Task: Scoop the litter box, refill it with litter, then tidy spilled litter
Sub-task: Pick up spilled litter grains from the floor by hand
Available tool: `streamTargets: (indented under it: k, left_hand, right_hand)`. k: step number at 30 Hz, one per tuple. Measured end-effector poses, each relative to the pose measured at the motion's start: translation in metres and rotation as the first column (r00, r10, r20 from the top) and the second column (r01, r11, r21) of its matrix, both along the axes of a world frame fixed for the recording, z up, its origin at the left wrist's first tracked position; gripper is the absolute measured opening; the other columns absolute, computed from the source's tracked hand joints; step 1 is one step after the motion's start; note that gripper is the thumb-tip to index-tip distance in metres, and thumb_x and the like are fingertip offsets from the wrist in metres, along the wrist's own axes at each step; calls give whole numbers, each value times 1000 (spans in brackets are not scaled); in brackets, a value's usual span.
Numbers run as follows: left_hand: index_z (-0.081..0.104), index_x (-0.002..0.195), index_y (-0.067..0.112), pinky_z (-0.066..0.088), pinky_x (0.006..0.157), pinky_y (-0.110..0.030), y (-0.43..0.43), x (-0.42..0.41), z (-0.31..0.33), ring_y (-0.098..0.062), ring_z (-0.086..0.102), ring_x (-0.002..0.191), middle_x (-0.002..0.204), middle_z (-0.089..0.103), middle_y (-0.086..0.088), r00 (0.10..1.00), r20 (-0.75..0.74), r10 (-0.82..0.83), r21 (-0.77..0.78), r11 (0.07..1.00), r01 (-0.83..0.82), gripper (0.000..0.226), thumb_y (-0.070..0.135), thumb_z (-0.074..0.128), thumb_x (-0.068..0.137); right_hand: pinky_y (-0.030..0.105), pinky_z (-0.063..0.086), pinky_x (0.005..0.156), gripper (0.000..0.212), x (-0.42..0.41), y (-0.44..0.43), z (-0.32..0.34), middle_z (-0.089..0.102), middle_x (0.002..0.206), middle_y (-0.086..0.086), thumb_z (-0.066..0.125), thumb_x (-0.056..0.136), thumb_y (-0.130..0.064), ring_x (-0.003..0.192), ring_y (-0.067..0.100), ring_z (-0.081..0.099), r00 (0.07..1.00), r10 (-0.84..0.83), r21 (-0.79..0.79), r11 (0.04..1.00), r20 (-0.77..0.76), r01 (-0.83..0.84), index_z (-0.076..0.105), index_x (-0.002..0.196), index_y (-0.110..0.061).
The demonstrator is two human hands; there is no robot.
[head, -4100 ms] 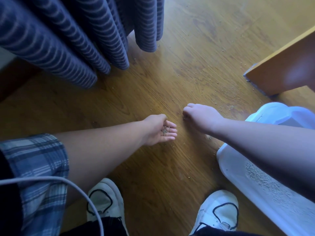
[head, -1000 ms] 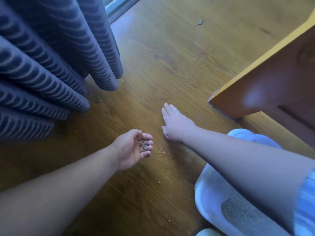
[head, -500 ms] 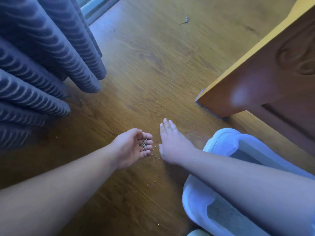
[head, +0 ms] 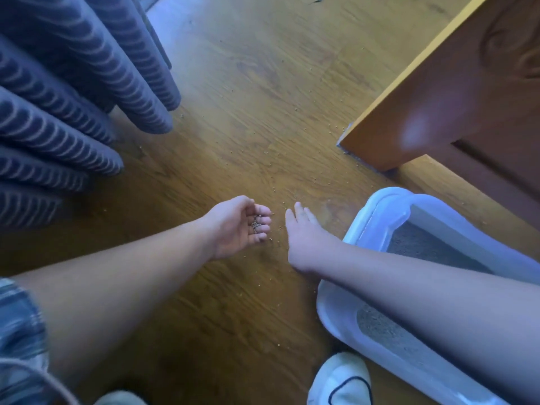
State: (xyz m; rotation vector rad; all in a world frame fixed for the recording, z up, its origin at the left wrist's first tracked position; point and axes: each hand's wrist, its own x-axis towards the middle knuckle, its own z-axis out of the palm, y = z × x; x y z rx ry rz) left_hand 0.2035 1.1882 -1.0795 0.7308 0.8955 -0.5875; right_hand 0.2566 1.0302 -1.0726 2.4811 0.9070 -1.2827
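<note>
My left hand (head: 238, 226) lies palm up on the wooden floor, fingers curled into a cup round a small heap of grey litter grains (head: 256, 224). My right hand (head: 304, 235) lies flat on the floor just to its right, straight fingers pointing away from me. Loose litter grains (head: 274, 190) are scattered over the boards beyond and around both hands. The white litter box (head: 377, 211) with grey litter inside sits at the right, partly hidden by my right forearm.
Blue striped curtains (head: 87, 92) hang at the left down to the wooden floor (head: 263, 83). A wooden furniture corner (head: 415, 118) juts in at the upper right. My white shoe (head: 340, 378) is at the bottom, beside the litter box.
My right hand has slid along the floor toward my cupped left hand, closing the gap. The left hand keeps the same cupped pose with its grains. The camera view has shifted.
</note>
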Motion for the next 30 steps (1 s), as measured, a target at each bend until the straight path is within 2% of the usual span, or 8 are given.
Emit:
streamTargets:
  k: [2, 5, 10, 17, 20, 24, 27, 30]
  left_hand:
    - [59, 87, 5, 50, 62, -29, 6, -6, 2, -20, 55, 64, 73, 56, -10, 1000, -9, -11, 27, 1000, 11, 34, 18, 31, 102]
    - [58, 87, 5, 49, 62, -28, 15, -15, 3, -20, 55, 64, 72, 56, -9, 999, -25, -22, 54, 998, 24, 33, 15, 29, 101]
    - [57, 87, 5, 48, 61, -28, 23, -32, 7, -20, 53, 62, 72, 56, -10, 999, -39, -30, 59, 998, 33, 31, 15, 30, 100]
    - [57, 90, 5, 48, 61, -29, 27, -48, 13, -19, 53, 61, 73, 55, -10, 999, -17, -45, 50, 998, 46, 29, 13, 30, 98]
    - [57, 90, 5, 49, 57, -27, 32, -52, 15, -19, 54, 60, 74, 55, -10, 999, -17, -32, 69, 997, 33, 29, 13, 30, 98]
    - [58, 89, 4, 50, 58, -28, 38, -55, 15, -20, 56, 62, 75, 57, -10, 1000, -13, -5, 83, 997, 6, 29, 14, 32, 98]
    - [58, 89, 5, 51, 59, -29, 38, -57, 16, -19, 56, 61, 75, 57, -10, 1000, -16, -19, 86, 996, 21, 29, 13, 32, 97]
    - [58, 91, 4, 51, 61, -29, 35, -58, 18, -19, 56, 61, 75, 57, -10, 999, -4, -38, 75, 996, 38, 27, 12, 32, 97]
  right_hand:
    - [39, 28, 118, 66, 14, 0, 12, 21, 162, 17, 42, 90, -3, 146, 31, 29, 994, -108, 66, 992, -14, 109, 22, 153, -2]
    - [36, 51, 78, 25, 40, 0, 22, 62, 117, 10, 41, 84, -2, 98, 31, 59, 977, -142, 16, 990, 161, 142, 53, 104, -12]
    - [34, 47, 75, 21, 37, 11, 27, 56, 98, -2, 48, 92, -12, 109, 26, 63, 981, 152, -399, 912, 117, -94, 66, 98, -22]
    - [33, 51, 68, 26, 12, 50, 13, 56, 61, 5, 47, 85, -1, 64, 26, 58, 992, 118, -212, 969, -31, -122, 54, 61, -9]
    - [32, 53, 73, 36, 34, 44, 10, 56, 42, 2, 46, 89, 2, 60, 23, 60, 981, 169, -295, 936, -96, -191, 58, 56, -6]
    - [30, 51, 72, 39, 26, 17, 0, 56, 46, 0, 53, 93, -5, 59, 21, 56, 946, 242, -477, 820, -214, -318, 66, 57, -8]
    - [24, 48, 58, 51, -3, 12, -5, 57, 44, 0, 43, 98, -9, 52, 17, 55, 947, 89, -515, 821, -309, -246, 68, 53, -9]
    - [18, 38, 46, 54, -7, 14, -10, 62, 55, 9, 22, 93, -8, 38, 15, 50, 891, -264, -543, 840, -370, 24, 67, 64, -2]
